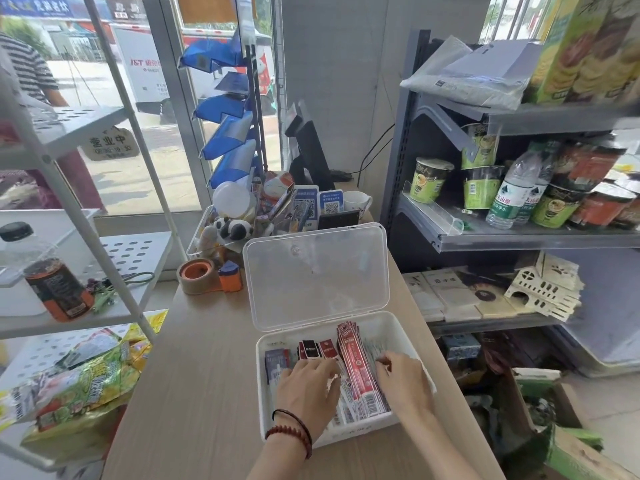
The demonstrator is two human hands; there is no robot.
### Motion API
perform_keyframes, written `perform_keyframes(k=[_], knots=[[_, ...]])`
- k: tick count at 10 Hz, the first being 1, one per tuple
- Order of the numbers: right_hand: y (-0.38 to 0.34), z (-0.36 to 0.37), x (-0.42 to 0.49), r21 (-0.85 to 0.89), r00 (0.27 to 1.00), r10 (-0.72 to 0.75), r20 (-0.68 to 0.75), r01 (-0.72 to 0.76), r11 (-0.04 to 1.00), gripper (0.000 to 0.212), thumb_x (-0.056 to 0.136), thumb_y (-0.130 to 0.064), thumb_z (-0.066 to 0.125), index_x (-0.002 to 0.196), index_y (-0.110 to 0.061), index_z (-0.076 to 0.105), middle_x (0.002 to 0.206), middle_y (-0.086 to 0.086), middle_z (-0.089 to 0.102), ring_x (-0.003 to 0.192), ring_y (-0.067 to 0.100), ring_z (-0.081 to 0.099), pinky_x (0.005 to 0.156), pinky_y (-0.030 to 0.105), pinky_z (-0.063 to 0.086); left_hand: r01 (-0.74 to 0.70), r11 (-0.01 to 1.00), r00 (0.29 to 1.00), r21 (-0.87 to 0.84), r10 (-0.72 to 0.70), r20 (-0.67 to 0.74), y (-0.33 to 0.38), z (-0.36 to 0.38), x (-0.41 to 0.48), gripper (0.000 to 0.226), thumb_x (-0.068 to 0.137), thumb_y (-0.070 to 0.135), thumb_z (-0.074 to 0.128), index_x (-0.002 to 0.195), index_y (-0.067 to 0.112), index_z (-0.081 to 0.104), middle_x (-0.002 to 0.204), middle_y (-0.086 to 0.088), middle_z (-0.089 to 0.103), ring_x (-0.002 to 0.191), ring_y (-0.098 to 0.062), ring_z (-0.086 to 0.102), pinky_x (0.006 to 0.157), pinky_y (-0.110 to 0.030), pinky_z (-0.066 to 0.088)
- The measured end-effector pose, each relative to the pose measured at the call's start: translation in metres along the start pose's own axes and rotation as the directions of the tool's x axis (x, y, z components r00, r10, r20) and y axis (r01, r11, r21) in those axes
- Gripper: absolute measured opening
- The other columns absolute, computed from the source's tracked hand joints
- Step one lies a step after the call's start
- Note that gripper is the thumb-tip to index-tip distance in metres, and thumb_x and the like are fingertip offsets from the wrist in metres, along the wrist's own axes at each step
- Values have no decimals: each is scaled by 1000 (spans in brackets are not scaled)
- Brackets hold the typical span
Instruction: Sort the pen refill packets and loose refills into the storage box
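wooden counter (201,375) runs away from us, and the box (262,344) sits toward its 5 o'clock end, lid (315,275) propped open at 12. red packets (356,365) lie lengthwise mid-box, dark ones (313,349) at 10 o'clock. our left hand (306,386) rests flat on packets, fingers spread. our right hand (403,382) curls its fingers onto clear refills (375,348) at 3 o'clock; pinching or not, we cannot tell. we judge the packets light, slick and bendy, best lifted by their long edges. box walls are low. the counter edge lies near at 3 o'clock, with bare wood at 9 and tape (199,275) at 11.
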State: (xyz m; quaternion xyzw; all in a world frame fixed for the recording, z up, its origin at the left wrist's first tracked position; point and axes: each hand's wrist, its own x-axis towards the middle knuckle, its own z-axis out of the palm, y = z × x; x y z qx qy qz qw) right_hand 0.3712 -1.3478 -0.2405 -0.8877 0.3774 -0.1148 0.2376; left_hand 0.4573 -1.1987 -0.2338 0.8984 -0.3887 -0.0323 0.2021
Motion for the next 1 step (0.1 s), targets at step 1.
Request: perform_keyframes(k=[1], knots=[[9,-5,-22,238,948,-256,-189,297,925,13,92,-30,64,101,-35,71,93,-24,65,91,-3,61,87,27,54,17,1000,986,-20,-20,-163,-22,-13,-28,26,93,48,38,115,45,52,111,30,58,105,7,50,90,-14,35]])
